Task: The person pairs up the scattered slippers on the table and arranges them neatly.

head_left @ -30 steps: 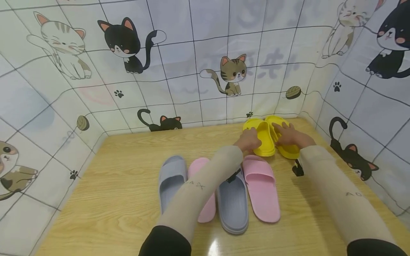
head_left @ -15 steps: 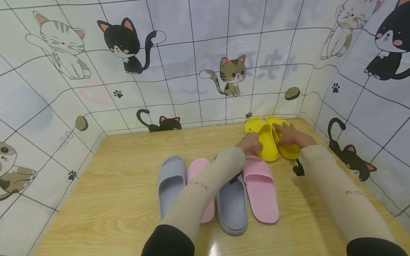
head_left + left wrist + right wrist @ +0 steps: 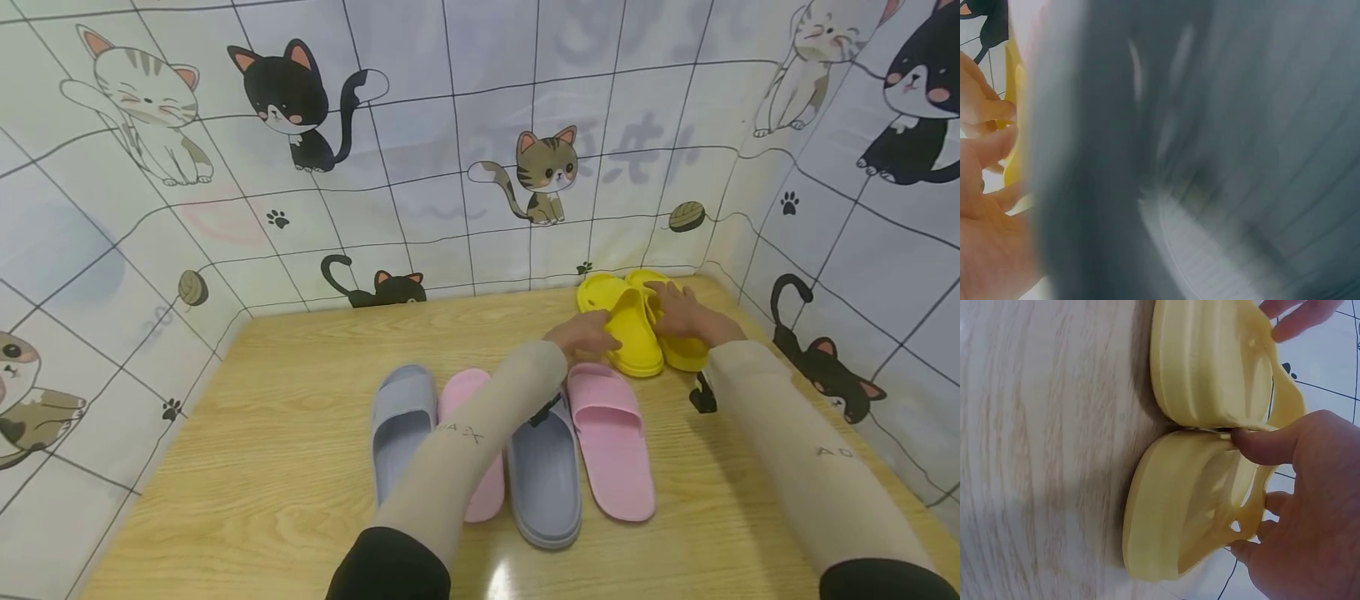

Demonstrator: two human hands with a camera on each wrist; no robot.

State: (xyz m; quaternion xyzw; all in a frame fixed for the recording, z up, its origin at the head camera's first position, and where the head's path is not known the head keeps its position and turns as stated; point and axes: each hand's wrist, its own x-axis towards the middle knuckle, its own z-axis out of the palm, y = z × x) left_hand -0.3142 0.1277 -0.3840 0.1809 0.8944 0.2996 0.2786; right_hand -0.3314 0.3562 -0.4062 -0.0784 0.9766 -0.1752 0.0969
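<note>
A pair of yellow clogs stands side by side at the back right, against the wall. At the outer side of the left clog (image 3: 639, 348) is my left hand (image 3: 583, 335), its fingers extended and touching or nearly touching the edge. My right hand (image 3: 684, 318) holds the right clog (image 3: 688, 355) by its upper. In the right wrist view the right thumb (image 3: 1266, 445) lies where the two clogs meet, and the other fingers reach over the right clog's far side. Blurred grey fills most of the left wrist view, with the left hand (image 3: 991, 212) at its edge.
In front lie a grey slipper (image 3: 405, 442) and a pink slipper (image 3: 489, 492), partly behind the left sleeve. Another grey slipper (image 3: 546, 492) and a pink slipper (image 3: 618, 467) sit beside them. Cat-patterned walls (image 3: 420, 208) enclose the wooden surface (image 3: 285, 433).
The left clog has shifted right and slightly forward, closer against the right clog. My left hand has loosened from a more curled pose. The right hand and right clog have moved slightly right.
</note>
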